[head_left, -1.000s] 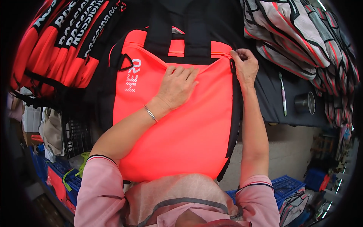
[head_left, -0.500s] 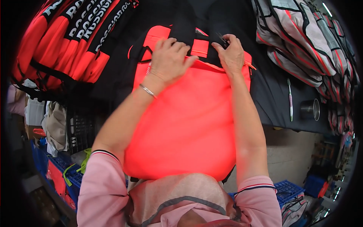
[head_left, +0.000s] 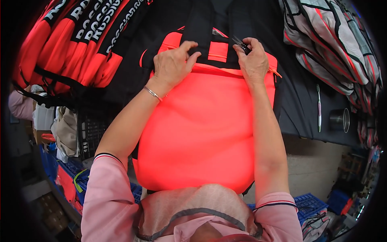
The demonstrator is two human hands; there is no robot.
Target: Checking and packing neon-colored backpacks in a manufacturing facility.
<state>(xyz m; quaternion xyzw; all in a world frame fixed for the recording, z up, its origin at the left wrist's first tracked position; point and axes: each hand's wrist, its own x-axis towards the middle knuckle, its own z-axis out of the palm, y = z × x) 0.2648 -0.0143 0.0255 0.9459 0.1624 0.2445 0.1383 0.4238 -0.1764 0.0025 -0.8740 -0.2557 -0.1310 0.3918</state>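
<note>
A bright coral-red backpack [head_left: 197,133] with black shoulder straps [head_left: 198,28] lies lengthwise in front of me, its lower end close to my body. My left hand [head_left: 173,64], with a silver bracelet at the wrist, is over the upper left of the bag. Its thumb and forefinger are apart beside the left strap, with nothing visible between them. Near the right strap, my right hand [head_left: 254,64] is closed around small dark-handled thread snips [head_left: 244,47], their thin metal blades pointing up and left. A red patch [head_left: 218,51] sits between the straps.
Several red-and-black bags [head_left: 76,52] stand packed at the upper left. Grey bags with black and red trim [head_left: 326,44] are piled at the upper right. On the black-covered table lie a toothbrush [head_left: 319,109] and a metal cup [head_left: 339,120]. A blue crate [head_left: 310,205] stands below right.
My left hand has drawn back slightly from the left strap, its fingers now more curled. My right hand keeps hold of the snips by the right strap. The whole view has shifted a little.
</note>
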